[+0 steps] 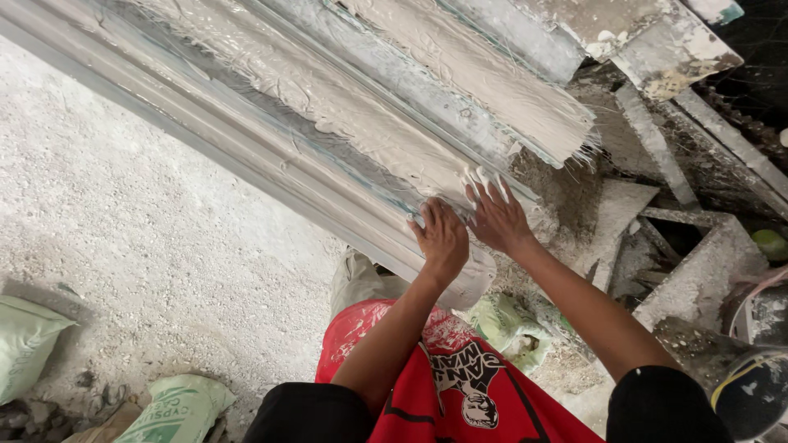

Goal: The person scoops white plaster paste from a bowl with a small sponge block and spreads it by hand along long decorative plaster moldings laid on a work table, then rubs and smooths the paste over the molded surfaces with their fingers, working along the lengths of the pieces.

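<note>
Looking down, you have the rough, pale floor (139,213) filling the whole left side, dusty and gritty. Across the top runs the long moulding form (271,156), a grey ribbed channel slanting from upper left down to the middle, and it is smeared thick with wet white plaster (328,98) along its grooves. A second plaster-coated strip (484,74) lies just beside it, higher up, with fibres fraying out at its lower end. To the right sits a heap of plaster-crusted boards and frames (689,246), well caked and jumbled. Down at the lower left, two pale green sacks (176,410) slump on the floor, and another crumpled sack (509,324) lies near your right arm.

Now the hands, both at the lower end of the form! Your left hand (443,239) presses flat on the form's edge, fingers together and curled over the rim, clamped on nothing. Your right hand (497,217) lies just beside it, touching the wet plaster, fingers (484,182) spread apart and coated white at the tips.
</note>
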